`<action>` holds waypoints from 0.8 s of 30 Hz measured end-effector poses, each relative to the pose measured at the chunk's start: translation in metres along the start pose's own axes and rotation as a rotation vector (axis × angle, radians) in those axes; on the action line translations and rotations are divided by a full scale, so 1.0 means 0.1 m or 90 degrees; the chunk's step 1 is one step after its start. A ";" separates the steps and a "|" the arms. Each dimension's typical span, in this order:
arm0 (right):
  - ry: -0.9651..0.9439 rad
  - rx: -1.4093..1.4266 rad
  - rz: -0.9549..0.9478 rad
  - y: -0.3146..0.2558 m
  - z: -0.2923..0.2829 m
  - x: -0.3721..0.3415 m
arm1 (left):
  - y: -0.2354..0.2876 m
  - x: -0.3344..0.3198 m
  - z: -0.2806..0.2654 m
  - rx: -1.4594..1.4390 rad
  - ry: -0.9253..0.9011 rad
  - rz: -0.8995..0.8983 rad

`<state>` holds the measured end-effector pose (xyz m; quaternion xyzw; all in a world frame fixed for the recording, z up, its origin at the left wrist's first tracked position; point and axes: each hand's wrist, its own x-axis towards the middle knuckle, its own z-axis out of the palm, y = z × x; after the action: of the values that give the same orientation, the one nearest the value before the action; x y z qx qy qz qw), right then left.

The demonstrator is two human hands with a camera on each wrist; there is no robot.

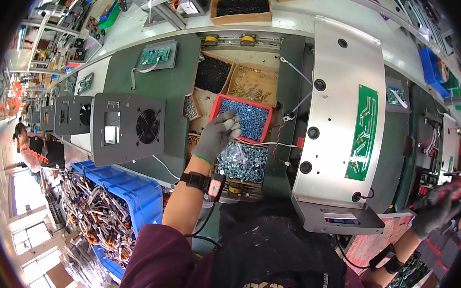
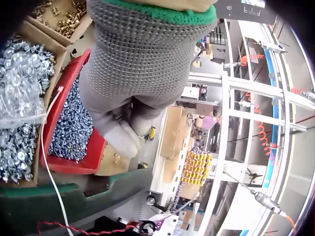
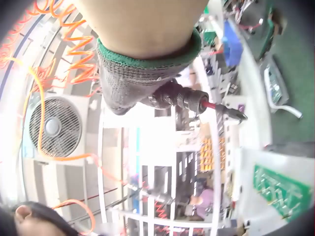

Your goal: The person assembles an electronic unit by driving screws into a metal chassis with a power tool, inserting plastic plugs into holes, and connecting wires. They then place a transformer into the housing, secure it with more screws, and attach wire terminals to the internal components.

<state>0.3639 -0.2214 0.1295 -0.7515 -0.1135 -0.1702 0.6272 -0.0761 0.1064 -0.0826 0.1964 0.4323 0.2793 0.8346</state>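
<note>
My gloved left hand (image 1: 217, 138) is over a red tray (image 1: 265, 130) of small bluish screws (image 1: 250, 119), its fingers bent and drawn together at the tips. In the left wrist view the fingertips (image 2: 123, 142) pinch what looks like a small screw, mostly hidden by the glove. Out at the far right, my gloved right hand (image 1: 434, 217) grips a power screwdriver (image 3: 184, 98), its bit pointing away from the hand. Between the hands lies a large silver metal panel (image 1: 346, 61) with a green circuit board (image 1: 365, 134) on it.
Beside the red tray are boxes of black screws (image 1: 213, 74), brass-coloured screws (image 1: 252, 84) and larger bagged silver screws (image 1: 242, 163). Grey fan housings (image 1: 128, 130) line the bench to the left. A blue crate (image 1: 151, 192) of cables stands near my left elbow. Orange coiled hoses (image 3: 78, 44) hang overhead.
</note>
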 end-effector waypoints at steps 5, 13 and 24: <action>-0.418 0.483 -0.107 -0.64 0.54 0.12 | 0.03 -0.24 0.52 -0.091 -0.159 -0.026; -0.673 0.553 0.070 -1.03 1.36 -0.44 | 0.19 -0.53 2.00 0.062 -0.273 -0.099; -0.807 0.610 -0.088 -1.13 1.78 -0.83 | -0.03 -0.45 2.44 0.060 -0.230 -0.219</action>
<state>0.2641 -0.0224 0.1708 -0.3452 -0.5559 0.3181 0.6860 0.1061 0.0542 0.0770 0.2057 0.3158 0.0731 0.9234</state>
